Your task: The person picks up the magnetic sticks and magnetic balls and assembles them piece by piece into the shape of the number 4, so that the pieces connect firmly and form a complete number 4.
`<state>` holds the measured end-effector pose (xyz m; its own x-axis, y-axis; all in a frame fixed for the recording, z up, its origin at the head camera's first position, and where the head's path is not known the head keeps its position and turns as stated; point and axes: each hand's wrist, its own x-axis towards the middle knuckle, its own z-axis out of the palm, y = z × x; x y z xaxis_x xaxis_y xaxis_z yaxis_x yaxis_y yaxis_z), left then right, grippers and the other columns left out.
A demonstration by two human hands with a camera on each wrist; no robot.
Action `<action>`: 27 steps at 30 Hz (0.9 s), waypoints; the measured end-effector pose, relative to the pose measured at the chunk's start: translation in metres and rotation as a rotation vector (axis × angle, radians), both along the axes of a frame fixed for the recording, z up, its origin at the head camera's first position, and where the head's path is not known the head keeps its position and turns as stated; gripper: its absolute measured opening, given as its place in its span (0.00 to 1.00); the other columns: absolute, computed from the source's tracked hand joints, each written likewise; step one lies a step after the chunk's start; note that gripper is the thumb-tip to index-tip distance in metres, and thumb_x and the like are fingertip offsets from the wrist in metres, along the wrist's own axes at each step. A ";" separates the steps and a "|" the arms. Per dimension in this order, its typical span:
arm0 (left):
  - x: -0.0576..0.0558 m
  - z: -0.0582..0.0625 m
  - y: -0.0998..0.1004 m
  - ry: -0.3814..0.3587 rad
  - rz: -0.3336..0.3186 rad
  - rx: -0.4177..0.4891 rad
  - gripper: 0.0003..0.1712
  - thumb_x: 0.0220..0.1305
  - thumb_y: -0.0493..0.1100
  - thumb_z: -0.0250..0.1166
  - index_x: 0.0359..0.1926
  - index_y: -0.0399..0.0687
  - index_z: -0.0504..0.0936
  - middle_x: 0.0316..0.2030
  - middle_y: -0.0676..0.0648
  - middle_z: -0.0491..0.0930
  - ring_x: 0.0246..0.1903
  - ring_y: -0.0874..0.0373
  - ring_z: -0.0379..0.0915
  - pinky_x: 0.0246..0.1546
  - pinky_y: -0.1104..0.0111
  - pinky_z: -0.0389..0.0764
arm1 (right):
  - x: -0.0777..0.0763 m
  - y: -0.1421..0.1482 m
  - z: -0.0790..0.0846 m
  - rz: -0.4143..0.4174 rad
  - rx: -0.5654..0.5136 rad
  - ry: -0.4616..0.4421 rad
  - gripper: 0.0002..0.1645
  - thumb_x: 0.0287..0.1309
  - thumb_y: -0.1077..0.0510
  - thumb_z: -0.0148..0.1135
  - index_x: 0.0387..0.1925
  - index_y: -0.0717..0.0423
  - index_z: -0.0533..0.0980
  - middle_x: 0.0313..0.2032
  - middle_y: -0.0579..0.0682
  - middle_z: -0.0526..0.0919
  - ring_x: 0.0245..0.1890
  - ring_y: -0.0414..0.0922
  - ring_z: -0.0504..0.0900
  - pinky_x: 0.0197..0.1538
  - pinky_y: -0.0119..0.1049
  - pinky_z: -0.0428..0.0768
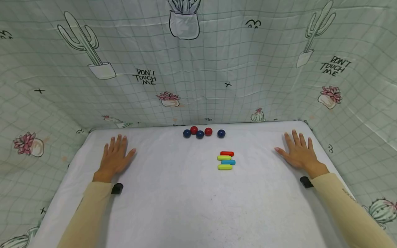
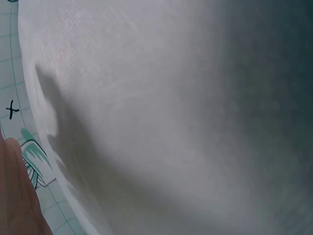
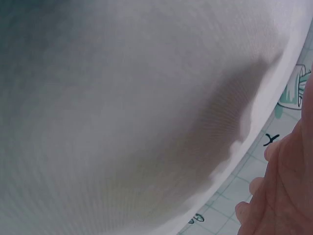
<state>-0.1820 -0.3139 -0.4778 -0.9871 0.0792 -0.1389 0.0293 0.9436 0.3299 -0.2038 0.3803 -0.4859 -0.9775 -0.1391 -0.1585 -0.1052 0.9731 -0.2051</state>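
Beige sleeves (image 1: 88, 213), four stubby sticks (image 1: 228, 162), glossy red-and-navy balls (image 1: 200, 134)

"DON'T TOUCH ME" (image 1: 144, 76) on gridded cloth (image 1: 198, 62)

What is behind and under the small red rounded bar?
Behind the small red rounded bar, on the white tabletop, sit three dark blue balls and two red balls, with pale green gridded cloth beyond. Whatever is under it is covered and cannot be seen.

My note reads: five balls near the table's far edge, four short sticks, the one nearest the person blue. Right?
Not quite: the nearest stick is yellow-green, as the head view shows; the blue stick lies just beyond it. The rest stands.
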 end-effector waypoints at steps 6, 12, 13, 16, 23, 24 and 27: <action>-0.002 -0.001 0.004 0.014 -0.012 -0.007 0.54 0.81 0.72 0.37 0.83 0.32 0.38 0.83 0.29 0.30 0.81 0.30 0.19 0.77 0.39 0.22 | 0.000 -0.003 -0.001 0.018 -0.006 0.013 0.61 0.76 0.24 0.39 0.82 0.70 0.42 0.80 0.76 0.33 0.79 0.77 0.34 0.75 0.73 0.26; -0.003 0.004 0.017 0.003 -0.018 0.001 0.52 0.82 0.68 0.41 0.83 0.33 0.38 0.83 0.30 0.31 0.82 0.31 0.19 0.78 0.40 0.22 | -0.001 -0.015 -0.001 0.044 -0.001 0.030 0.59 0.76 0.25 0.42 0.83 0.68 0.44 0.81 0.75 0.35 0.80 0.76 0.36 0.76 0.72 0.27; -0.003 0.004 0.020 0.004 -0.022 0.002 0.52 0.82 0.67 0.42 0.83 0.33 0.38 0.83 0.30 0.31 0.82 0.31 0.20 0.78 0.40 0.22 | -0.001 -0.018 -0.001 0.050 0.001 0.036 0.59 0.76 0.25 0.42 0.83 0.68 0.44 0.81 0.74 0.36 0.80 0.76 0.36 0.76 0.72 0.28; -0.005 0.005 0.028 0.013 -0.037 -0.015 0.51 0.82 0.67 0.42 0.84 0.33 0.39 0.83 0.30 0.32 0.82 0.31 0.21 0.78 0.40 0.24 | -0.002 -0.027 -0.001 0.069 0.006 0.048 0.58 0.76 0.26 0.43 0.83 0.67 0.45 0.81 0.73 0.36 0.80 0.75 0.37 0.77 0.71 0.28; -0.010 0.009 0.051 0.017 -0.063 -0.009 0.48 0.83 0.61 0.46 0.84 0.33 0.40 0.83 0.31 0.33 0.82 0.32 0.22 0.79 0.41 0.24 | -0.004 -0.048 0.000 0.110 0.012 0.058 0.58 0.76 0.26 0.46 0.84 0.64 0.45 0.82 0.71 0.36 0.81 0.73 0.37 0.78 0.68 0.27; -0.010 0.009 0.054 0.017 -0.068 -0.014 0.48 0.83 0.61 0.46 0.84 0.33 0.40 0.84 0.31 0.33 0.82 0.33 0.22 0.79 0.41 0.25 | -0.004 -0.052 0.000 0.117 0.020 0.054 0.58 0.76 0.26 0.46 0.84 0.64 0.45 0.82 0.70 0.36 0.81 0.72 0.37 0.78 0.68 0.27; -0.012 0.010 0.066 0.025 -0.086 -0.014 0.47 0.83 0.61 0.46 0.84 0.34 0.41 0.84 0.32 0.33 0.82 0.33 0.23 0.79 0.42 0.25 | -0.003 -0.063 0.002 0.138 0.040 0.061 0.57 0.76 0.28 0.47 0.84 0.63 0.45 0.83 0.70 0.38 0.81 0.71 0.38 0.78 0.68 0.29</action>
